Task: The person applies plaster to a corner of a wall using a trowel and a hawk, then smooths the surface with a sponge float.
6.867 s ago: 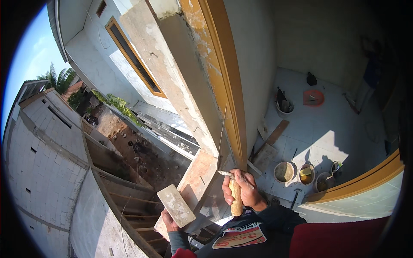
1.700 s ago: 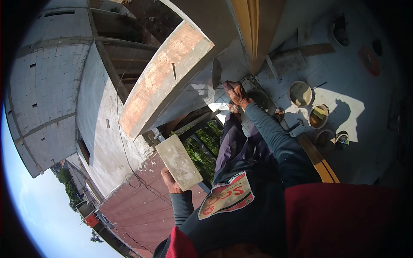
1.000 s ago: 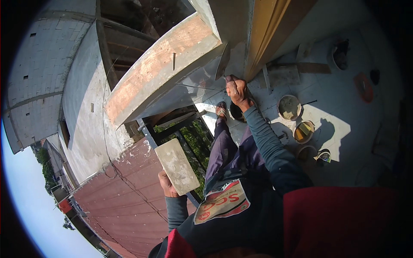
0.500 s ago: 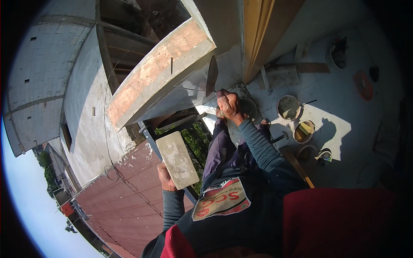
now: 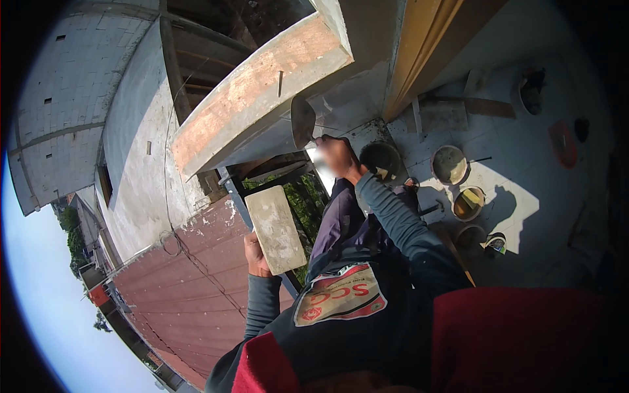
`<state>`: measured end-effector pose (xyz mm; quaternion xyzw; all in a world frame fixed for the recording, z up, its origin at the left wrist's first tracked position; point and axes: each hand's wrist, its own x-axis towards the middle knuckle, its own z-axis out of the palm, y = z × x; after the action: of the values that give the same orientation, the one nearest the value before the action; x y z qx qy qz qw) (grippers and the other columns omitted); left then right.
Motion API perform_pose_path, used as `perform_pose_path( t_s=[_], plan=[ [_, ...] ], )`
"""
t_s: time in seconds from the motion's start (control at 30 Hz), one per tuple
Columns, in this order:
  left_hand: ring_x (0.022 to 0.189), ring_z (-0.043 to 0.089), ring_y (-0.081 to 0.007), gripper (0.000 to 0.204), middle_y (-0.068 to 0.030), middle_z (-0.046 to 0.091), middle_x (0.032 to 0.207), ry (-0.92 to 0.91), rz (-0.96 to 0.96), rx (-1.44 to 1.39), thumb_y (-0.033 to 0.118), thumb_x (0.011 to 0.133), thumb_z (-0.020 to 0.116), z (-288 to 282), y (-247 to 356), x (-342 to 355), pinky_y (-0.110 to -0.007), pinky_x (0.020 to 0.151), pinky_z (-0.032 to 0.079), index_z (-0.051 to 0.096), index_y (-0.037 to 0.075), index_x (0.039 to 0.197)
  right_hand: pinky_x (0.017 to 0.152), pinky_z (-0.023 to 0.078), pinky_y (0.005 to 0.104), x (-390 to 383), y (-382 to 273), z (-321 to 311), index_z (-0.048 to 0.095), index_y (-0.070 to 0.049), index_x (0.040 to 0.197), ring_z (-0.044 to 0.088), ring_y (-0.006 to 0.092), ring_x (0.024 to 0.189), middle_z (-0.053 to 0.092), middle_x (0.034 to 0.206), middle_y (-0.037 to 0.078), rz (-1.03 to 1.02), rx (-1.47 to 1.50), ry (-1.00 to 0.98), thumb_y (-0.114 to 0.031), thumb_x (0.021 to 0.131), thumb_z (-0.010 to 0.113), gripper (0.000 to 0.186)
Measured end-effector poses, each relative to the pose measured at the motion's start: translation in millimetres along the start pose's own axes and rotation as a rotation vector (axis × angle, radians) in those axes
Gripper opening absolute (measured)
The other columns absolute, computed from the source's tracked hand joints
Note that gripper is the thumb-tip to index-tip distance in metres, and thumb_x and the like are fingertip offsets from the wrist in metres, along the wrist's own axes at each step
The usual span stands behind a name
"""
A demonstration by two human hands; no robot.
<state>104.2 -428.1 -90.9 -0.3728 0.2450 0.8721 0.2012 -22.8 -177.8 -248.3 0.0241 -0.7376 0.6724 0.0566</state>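
My left hand (image 5: 254,254) grips a flat rectangular mortar board (image 5: 276,229), pale and smeared with dried mortar, at its left edge; some of the fingers are hidden behind it. Ahead of my body, my right hand (image 5: 337,157) is closed round the handle of a trowel (image 5: 303,122). The dark blade points up and away, close to the lower face of a wall ledge (image 5: 262,85). Bare reddish-brown patches and grey render cover that ledge, and a nail (image 5: 280,84) sticks out of it. Whether the blade touches the ledge, I cannot tell.
On the tiled floor to the right stand a bucket of grey mix (image 5: 449,165), a bucket with a yellow thing inside (image 5: 468,202) and a dark tub (image 5: 380,160). A wooden frame (image 5: 419,59) rises ahead. Below left lie a red metal roof (image 5: 177,288) and a railed opening (image 5: 314,206).
My right hand has brought the trowel left, relative to the ledge, and its blade has turned to show more of its face. The board stays in my left hand; the whole view has shifted slightly.
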Motion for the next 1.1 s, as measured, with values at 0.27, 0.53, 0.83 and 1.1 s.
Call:
perform_pose_path(
  t_s=[0.27, 0.53, 0.83, 1.1],
  plan=[
    [0.099, 0.066, -0.0371, 0.052, -0.0215, 0.062, 0.118, 0.033, 0.030, 0.046, 0.005, 0.080, 0.044, -3, 2, -2, -0.051, 0.086, 0.056, 0.048, -0.002, 0.131, 0.054, 0.041, 0.0407, -8, -27, -1, 0.057, -0.001, 0.080, 0.054, 0.0315, 0.055, 0.053, 0.061, 0.016, 0.060, 0.107, 0.030, -0.028, 0.098, 0.044, 0.035],
    [0.101, 0.065, -0.0382, 0.052, -0.0221, 0.061, 0.121, -0.011, 0.046, 0.032, 0.006, 0.079, 0.044, -7, 10, -6, -0.052, 0.088, 0.055, 0.049, -0.004, 0.130, 0.060, 0.043, 0.0417, -12, -15, 11, 0.058, -0.001, 0.085, 0.057, 0.0401, 0.067, 0.059, 0.072, 0.021, -0.159, -0.082, -0.112, -0.027, 0.098, 0.045, 0.032],
    [0.107, 0.063, -0.0399, 0.061, -0.0230, 0.060, 0.123, -0.055, -0.005, -0.057, 0.015, 0.075, 0.049, -15, 28, 0, -0.057, 0.092, 0.051, 0.048, -0.001, 0.133, 0.047, 0.036, 0.0325, -8, -36, -35, 0.049, -0.004, 0.072, 0.048, 0.0157, 0.047, 0.048, 0.053, 0.004, 0.173, 0.285, 0.340, -0.033, 0.100, 0.045, 0.041],
    [0.107, 0.063, -0.0399, 0.062, -0.0220, 0.060, 0.125, -0.051, -0.034, 0.007, 0.015, 0.072, 0.050, 8, 38, 10, -0.057, 0.093, 0.051, 0.050, -0.001, 0.133, 0.050, 0.039, 0.0374, 32, -26, -38, 0.048, -0.003, 0.073, 0.050, 0.0258, 0.048, 0.048, 0.055, 0.010, 0.085, -0.009, 0.553, -0.034, 0.101, 0.043, 0.042]
  ],
)
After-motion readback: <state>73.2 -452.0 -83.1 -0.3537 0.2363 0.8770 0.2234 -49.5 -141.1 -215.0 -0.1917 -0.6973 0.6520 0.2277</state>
